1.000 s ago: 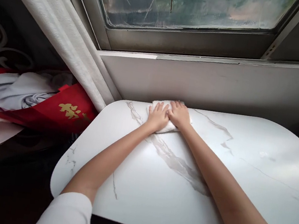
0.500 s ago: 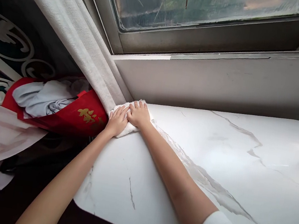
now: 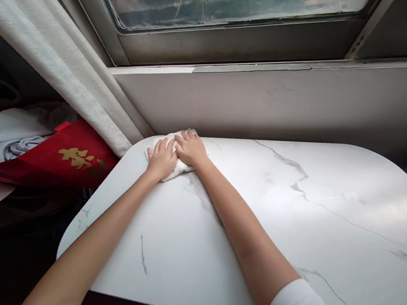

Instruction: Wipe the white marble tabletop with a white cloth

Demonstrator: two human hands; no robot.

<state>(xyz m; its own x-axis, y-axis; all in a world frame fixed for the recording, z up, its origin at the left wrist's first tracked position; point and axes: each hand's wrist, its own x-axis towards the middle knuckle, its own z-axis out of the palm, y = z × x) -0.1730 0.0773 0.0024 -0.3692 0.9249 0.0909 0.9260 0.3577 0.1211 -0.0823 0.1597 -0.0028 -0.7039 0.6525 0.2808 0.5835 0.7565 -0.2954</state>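
A crumpled white cloth [image 3: 180,170] lies on the marble-patterned white table [image 3: 219,255], close to its far left rounded corner. My left hand [image 3: 162,159] rests on the cloth's left part, fingers spread and stretched forward. Beside it, my right hand [image 3: 191,149] presses flat on the cloth's upper right part, its fingers extended. The hands touch or nearly touch at thumb and fingers. Much of the cloth is hidden under them.
A low wall [image 3: 272,96] runs along the table's far edge, below a metal-framed window [image 3: 235,36]. At left hang a pale curtain [image 3: 60,62] and a red bag [image 3: 85,158] with gold print, holding grey-blue fabric [image 3: 9,133].
Both hands and the cloth have slid right, away from the table's far left corner. The view has turned right, showing more of the table's far right end.
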